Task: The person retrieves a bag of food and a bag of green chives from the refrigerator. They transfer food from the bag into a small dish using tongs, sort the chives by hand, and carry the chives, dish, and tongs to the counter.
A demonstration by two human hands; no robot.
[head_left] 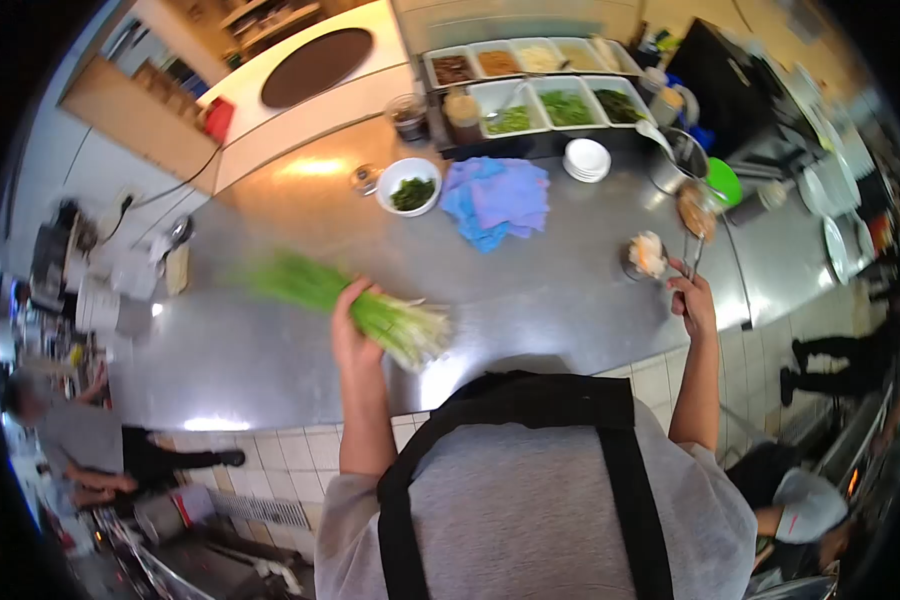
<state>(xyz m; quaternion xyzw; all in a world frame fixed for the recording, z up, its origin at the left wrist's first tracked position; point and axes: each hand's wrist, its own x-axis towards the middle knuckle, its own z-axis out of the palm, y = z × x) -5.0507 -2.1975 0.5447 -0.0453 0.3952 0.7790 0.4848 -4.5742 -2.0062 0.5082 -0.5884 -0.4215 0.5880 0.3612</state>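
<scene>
A bunch of long green stalks with pale root ends [385, 320] is in my left hand [355, 325], whose fingers wrap round its middle above the steel counter [530, 300]. The leafy green end points left and is blurred. My right hand [692, 300] is at the right part of the counter, its fingers on a thin metal utensil [697, 258]. Just left of that hand stands a small container with white and orange food [648, 255]. Behind the utensil lies a brown item [695, 212] I cannot make out clearly.
At the back are blue and purple cloths [497, 198], a white bowl of greens [410, 188], stacked small white dishes [587, 160], trays of toppings [568, 103] and a metal pot [680, 160]. One person [80, 430] stands at far left; another [810, 505] is at lower right.
</scene>
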